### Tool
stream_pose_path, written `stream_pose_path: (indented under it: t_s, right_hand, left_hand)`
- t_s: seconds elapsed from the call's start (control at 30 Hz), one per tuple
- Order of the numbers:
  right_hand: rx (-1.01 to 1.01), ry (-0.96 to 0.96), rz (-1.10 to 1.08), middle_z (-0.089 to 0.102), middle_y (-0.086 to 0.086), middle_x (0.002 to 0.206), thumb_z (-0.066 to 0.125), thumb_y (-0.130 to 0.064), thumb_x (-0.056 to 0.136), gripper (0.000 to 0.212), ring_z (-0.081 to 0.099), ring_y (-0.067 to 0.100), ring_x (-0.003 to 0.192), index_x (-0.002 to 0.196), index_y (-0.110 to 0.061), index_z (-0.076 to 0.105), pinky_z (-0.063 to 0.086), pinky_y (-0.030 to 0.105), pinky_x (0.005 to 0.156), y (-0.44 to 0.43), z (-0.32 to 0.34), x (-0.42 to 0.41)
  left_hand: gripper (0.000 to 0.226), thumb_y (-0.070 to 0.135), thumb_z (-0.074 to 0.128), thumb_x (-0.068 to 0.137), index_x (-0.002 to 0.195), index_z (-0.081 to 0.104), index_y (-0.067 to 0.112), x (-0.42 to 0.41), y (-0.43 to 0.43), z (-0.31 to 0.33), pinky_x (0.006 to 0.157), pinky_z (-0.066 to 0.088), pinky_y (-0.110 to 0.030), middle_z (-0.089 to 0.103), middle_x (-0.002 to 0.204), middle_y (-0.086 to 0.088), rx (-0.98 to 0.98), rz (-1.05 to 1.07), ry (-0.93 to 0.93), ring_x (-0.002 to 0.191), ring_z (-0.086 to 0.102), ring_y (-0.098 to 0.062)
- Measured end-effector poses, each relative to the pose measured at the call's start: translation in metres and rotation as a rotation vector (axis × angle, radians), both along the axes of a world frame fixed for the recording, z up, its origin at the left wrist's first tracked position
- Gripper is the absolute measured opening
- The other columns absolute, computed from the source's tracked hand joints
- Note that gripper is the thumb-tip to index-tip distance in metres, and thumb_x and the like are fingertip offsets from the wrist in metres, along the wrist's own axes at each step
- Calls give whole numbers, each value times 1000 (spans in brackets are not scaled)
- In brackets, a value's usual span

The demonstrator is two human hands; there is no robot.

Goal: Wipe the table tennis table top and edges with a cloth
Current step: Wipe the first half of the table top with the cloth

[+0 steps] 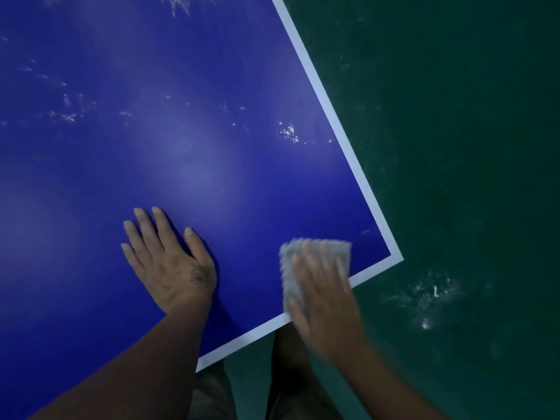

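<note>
Dark green floor [469,147] fills the right of the frame. The one blue table top [151,162] takes the left and centre. Two white edge lines show: the side line [321,95] runs from the top centre down to the lower right, and the near line [257,331] climbs from the bottom centre. They meet at one corner [400,258].

I have two hands on the top. My left hand [172,268] lies flat at lower centre, fingers straight and spread, gripping nothing, only bracing. My right hand [327,298] is blurred at lower right. As far as I can tell, its fingers are laid flat over the one grey cloth [288,268], pressing it down rather than clenching it.

The cloth sits on the blue just inside the near line, its lower end touching that line. The corner is near, to its right. The clearest cluster of white flecks [289,133] lies straight up the frame from the cloth, beside the side line, and fainter smears [68,115] lie at upper left. My right hand is nearer both corner and cluster, so I judge it should push up-frame along the side line.
</note>
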State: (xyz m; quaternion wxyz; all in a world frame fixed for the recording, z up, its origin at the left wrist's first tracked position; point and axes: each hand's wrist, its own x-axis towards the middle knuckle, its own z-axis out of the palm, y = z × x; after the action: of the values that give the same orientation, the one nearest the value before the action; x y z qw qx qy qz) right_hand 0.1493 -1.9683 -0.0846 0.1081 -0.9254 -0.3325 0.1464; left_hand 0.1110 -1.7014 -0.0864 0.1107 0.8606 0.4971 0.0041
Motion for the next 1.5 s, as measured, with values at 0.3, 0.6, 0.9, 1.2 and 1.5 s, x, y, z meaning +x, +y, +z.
stream_pose_path:
  t_s: [0.3,0.6,0.9,1.2,1.5]
  right_hand:
    - [-71,-66,-414,2,0,182,34,-57,107,80,-1,28,168,174,-22,7,3,59,135,-47,-6,91]
    - [62,13,367,12,-2,181,51,-48,108,75,11,25,168,172,-22,23,15,56,134,15,-4,42]
    - [-39,-123,329,5,3,182,30,-47,114,68,3,28,168,174,-21,11,7,54,135,146,-1,126]
    - [67,30,284,8,-1,182,47,-46,110,73,7,28,168,173,-26,17,12,60,133,37,0,38]
    - [166,92,-773,21,-12,177,30,-42,115,51,4,16,167,159,-28,50,2,58,135,-31,14,148]
  left_hand:
    - [68,43,34,112,172,23,13,2,-2,1,137,5,-52,11,182,-7,8,-3,-29,169,3,-26]
    - [66,41,34,112,171,25,14,2,-1,-4,137,6,-52,15,182,-7,42,0,-50,169,5,-26]
    - [63,39,33,112,171,28,15,2,0,-6,137,6,-51,17,181,-6,41,11,-62,169,6,-25]
    - [64,38,33,112,171,27,15,2,0,-3,137,6,-52,16,181,-7,30,9,-56,169,6,-27]
    - [66,42,31,111,171,24,15,3,-1,0,136,5,-52,12,182,-7,16,14,-12,169,3,-27]
